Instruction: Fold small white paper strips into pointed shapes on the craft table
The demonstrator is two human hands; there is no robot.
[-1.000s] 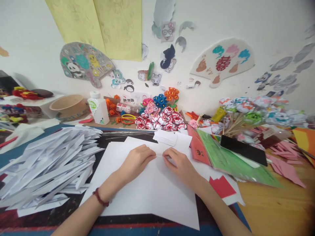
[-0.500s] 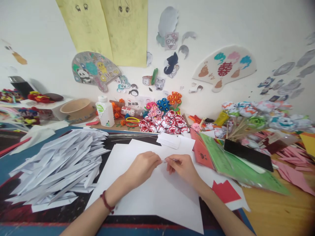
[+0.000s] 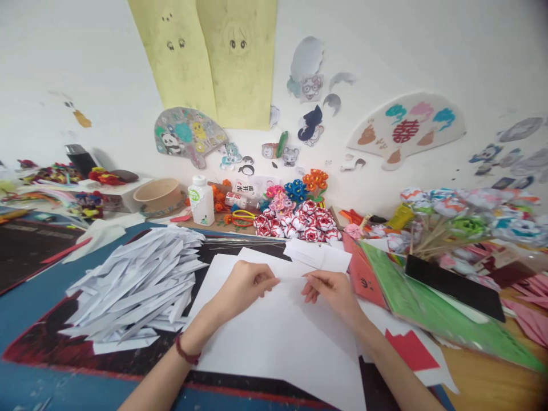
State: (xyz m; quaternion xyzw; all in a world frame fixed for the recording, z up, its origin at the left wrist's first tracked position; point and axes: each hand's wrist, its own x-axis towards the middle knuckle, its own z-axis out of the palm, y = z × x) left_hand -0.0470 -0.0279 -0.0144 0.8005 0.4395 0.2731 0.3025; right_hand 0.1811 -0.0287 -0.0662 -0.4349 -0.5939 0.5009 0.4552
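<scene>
My left hand [image 3: 252, 281] is closed in a pinch just above the white paper sheets [image 3: 274, 348]; a dark red cord bracelet [image 3: 187, 352] circles that wrist. A short gap away, my right hand [image 3: 327, 288] also pinches, thumb against index finger. Something pale and thin may stretch between the fingertips, but against the white paper I cannot make it out. Left of the sheets lies a big heap of folded white paper strips [image 3: 141, 279]. Behind my hands are a small stack of white paper pieces [image 3: 306, 252] and several thin wires [image 3: 244, 244].
Red-and-white paper flowers [image 3: 299, 222] and a white bottle [image 3: 201, 201] line the wall. At right lie a green packet [image 3: 432, 302], a black flat object [image 3: 454, 285], red paper [image 3: 411, 349] and flowers on sticks [image 3: 466, 225]. A round tan bowl [image 3: 157, 194] stands at back left.
My fingertips, which met around a small white piece, have drawn apart sideways. The head view has shifted a little to the left and up.
</scene>
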